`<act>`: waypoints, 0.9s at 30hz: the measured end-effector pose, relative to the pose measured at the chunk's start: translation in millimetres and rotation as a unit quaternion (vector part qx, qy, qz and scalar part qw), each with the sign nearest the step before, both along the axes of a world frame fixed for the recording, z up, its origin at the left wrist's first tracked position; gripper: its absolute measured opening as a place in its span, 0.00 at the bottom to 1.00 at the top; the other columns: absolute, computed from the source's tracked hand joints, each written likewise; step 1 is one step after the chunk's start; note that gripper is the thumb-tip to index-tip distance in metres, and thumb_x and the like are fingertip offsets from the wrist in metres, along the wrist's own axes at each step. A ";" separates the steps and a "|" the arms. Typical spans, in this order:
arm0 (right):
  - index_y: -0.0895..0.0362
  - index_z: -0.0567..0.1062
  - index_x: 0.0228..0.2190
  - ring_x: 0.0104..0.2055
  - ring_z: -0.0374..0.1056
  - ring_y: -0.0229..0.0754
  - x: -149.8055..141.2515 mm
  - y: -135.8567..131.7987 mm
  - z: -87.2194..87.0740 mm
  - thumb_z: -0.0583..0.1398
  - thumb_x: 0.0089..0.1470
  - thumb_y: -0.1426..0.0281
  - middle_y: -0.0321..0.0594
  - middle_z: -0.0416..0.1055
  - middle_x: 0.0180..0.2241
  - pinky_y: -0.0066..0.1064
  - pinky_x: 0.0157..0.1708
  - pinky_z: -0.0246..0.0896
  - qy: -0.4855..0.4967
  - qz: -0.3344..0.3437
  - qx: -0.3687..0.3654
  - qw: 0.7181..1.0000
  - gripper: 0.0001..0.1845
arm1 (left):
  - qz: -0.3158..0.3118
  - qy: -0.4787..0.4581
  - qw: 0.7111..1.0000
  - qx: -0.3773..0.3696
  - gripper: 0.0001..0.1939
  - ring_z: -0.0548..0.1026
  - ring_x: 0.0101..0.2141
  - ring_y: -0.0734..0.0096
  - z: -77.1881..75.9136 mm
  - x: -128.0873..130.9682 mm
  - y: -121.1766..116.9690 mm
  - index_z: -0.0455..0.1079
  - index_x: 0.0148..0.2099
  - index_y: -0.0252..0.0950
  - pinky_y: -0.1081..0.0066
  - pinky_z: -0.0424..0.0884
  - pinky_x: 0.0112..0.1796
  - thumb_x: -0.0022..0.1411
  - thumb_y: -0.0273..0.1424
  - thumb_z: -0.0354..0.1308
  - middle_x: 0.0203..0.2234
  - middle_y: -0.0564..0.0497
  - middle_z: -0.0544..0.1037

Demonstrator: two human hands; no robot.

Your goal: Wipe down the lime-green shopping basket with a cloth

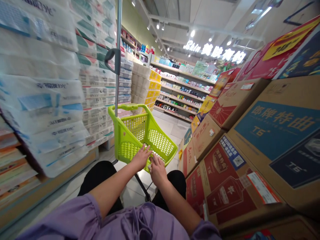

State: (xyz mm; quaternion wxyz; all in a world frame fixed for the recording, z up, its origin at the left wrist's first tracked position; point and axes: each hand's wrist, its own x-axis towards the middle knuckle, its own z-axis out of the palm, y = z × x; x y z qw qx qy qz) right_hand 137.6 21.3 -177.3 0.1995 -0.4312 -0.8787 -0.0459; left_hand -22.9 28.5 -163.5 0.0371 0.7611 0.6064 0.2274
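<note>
Lime-green perforated plastic shopping basket on wheels (128,150), just ahead of black-trousered knees (101,178)

Left bare hand (141,158) laid loosely at the near edge, fingers nearly straight; right bare hand (158,169) just beside, fingers partly bent, grip unclear; plastic-wrapped white paper packs (50,96) stacked left, printed brown cardboard cartons (246,143) right, stocked pale shelves (180,91) beyond

The single view looks from the wearer's head, facing forward and down past the purple top (135,225) onto the left hand (141,158) and right hand (158,170) close by, the green cart (125,134) just beyond, and shelves (185,73) well ahead.
</note>
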 end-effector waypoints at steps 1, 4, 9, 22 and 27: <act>0.59 0.62 0.59 0.61 0.55 0.47 2.3 1.1 -0.1 0.52 0.56 0.74 0.48 0.57 0.62 0.38 0.58 0.52 0.000 -0.009 -0.009 1.000 0.28 | -0.006 -0.001 1.000 -0.001 0.31 0.42 0.66 0.58 0.9 -2.7 1.1 0.63 0.59 0.39 0.52 0.51 0.61 0.54 0.17 0.46 0.64 0.47 0.57; 0.60 0.59 0.60 0.55 0.62 0.43 11.4 7.8 3.6 0.50 0.56 0.76 0.49 0.62 0.58 0.31 0.52 0.59 0.015 -0.026 -0.042 0.999 0.30 | -0.009 -0.005 1.000 -0.012 0.33 0.43 0.66 0.58 6.9 -9.6 6.9 0.64 0.59 0.40 0.51 0.50 0.62 0.52 0.15 0.46 0.64 0.47 0.58; 0.58 0.67 0.55 0.48 0.67 0.43 18.8 16.7 17.2 0.52 0.56 0.75 0.47 0.70 0.50 0.32 0.48 0.60 0.024 -0.046 -0.081 0.995 0.25 | 0.007 0.006 1.000 -0.023 0.36 0.43 0.66 0.60 9.1 -20.1 17.5 0.64 0.59 0.41 0.51 0.49 0.62 0.50 0.13 0.43 0.65 0.50 0.55; 0.56 0.68 0.54 0.47 0.66 0.43 -10.9 9.4 17.8 0.55 0.54 0.72 0.43 0.72 0.45 0.32 0.49 0.56 -0.017 0.027 -0.050 0.998 0.24 | 0.096 0.085 0.990 -0.053 0.33 0.45 0.66 0.60 12.7 -54.2 22.6 0.63 0.59 0.43 0.49 0.45 0.62 0.56 0.14 0.39 0.67 0.52 0.49; 0.53 0.73 0.47 0.53 0.61 0.43 5.8 18.1 23.7 0.59 0.52 0.68 0.40 0.73 0.45 0.35 0.56 0.48 -0.017 0.072 -0.043 0.996 0.18 | 0.099 0.062 0.990 -0.074 0.29 0.48 0.65 0.59 25.0 -58.9 26.1 0.67 0.54 0.39 0.50 0.49 0.61 0.56 0.14 0.41 0.65 0.48 0.54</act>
